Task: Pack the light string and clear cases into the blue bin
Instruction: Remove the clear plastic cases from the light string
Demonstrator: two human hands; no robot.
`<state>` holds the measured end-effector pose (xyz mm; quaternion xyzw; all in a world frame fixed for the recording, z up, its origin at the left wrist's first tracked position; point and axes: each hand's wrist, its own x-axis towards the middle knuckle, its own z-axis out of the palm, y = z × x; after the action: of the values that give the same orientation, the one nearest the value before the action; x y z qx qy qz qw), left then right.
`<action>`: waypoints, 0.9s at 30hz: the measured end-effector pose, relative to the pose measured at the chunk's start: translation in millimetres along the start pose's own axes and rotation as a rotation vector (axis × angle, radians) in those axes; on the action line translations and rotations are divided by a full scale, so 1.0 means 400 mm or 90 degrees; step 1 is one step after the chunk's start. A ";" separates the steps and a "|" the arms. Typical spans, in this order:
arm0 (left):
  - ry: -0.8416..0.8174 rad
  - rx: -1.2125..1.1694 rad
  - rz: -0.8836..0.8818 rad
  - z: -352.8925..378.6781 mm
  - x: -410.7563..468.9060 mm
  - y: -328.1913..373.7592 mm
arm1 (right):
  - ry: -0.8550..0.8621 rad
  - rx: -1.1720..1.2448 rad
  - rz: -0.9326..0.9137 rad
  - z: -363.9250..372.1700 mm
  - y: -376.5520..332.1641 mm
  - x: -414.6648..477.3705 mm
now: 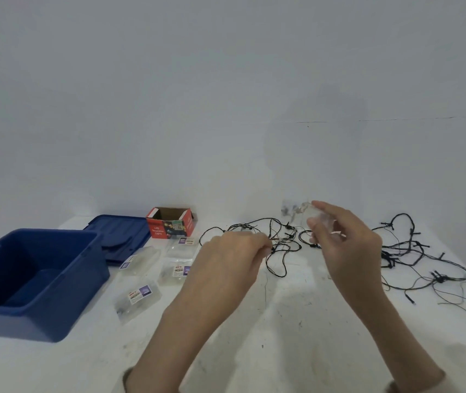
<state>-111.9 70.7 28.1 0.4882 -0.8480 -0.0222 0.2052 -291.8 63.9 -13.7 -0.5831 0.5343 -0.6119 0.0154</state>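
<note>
Black wire is pinched in the left hand [234, 252], thumb and fingertips closed on one strand of the black thin-wire light string [387, 255], just above the white counter [297, 321]. The right hand [345, 245] is raised beside it, fingers curled round a clear plastic object [321, 222]. It is blurred, probably one of the cases, but that cannot be told for certain.

Handling, as judged:
- **Light string:** light, limp and quick to snag, with loops crossing and small bulbs jutting along it. It is better gathered into coils than hauled by one strand, which would drag the whole tangle. It sprawls from between the hands to the counter's right edge, all of it outside the bin.
- **Cases:** they look light, stiff and smooth, perhaps slippery. Best taken by the long sides.

Count:
- One light string, so far as the tangle allows.
- Four clear plastic labelled cases [141, 260] lying close together on the counter, left of the hands.
- One open blue plastic bin [67, 307] beyond them at far left, with no wire or case in it yet.
- One blue plastic lid [118, 231] behind the bin.
- One red cardboard box [169, 226] near the wall.
</note>
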 end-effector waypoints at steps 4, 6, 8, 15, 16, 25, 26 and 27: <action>0.151 0.025 0.178 -0.033 0.030 -0.010 | -0.270 0.007 0.063 -0.012 -0.003 -0.014; 0.143 0.013 0.147 -0.035 0.053 -0.022 | -0.453 0.143 0.191 -0.029 -0.023 -0.016; 0.059 -0.092 0.076 -0.024 0.072 -0.041 | -0.525 0.279 0.272 -0.049 -0.039 -0.012; -0.052 -0.687 -0.131 0.048 0.046 -0.066 | -0.361 0.645 0.433 -0.050 -0.063 -0.003; -0.064 -0.714 -0.135 0.052 0.038 -0.064 | -0.323 0.675 0.456 -0.044 -0.068 -0.002; -0.138 -0.634 -0.170 0.052 0.002 -0.060 | -0.032 0.708 0.484 -0.017 -0.056 0.022; -0.143 -0.606 -0.169 0.047 -0.002 -0.057 | -0.002 0.685 0.468 -0.018 -0.056 0.023; -0.149 -0.571 -0.162 0.041 -0.006 -0.053 | 0.022 0.654 0.447 -0.020 -0.057 0.025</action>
<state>-99.8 59.0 7.2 0.4457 -0.7056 -0.4656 0.2944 -286.9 72.4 10.7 -0.2809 0.3315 -0.7585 0.4858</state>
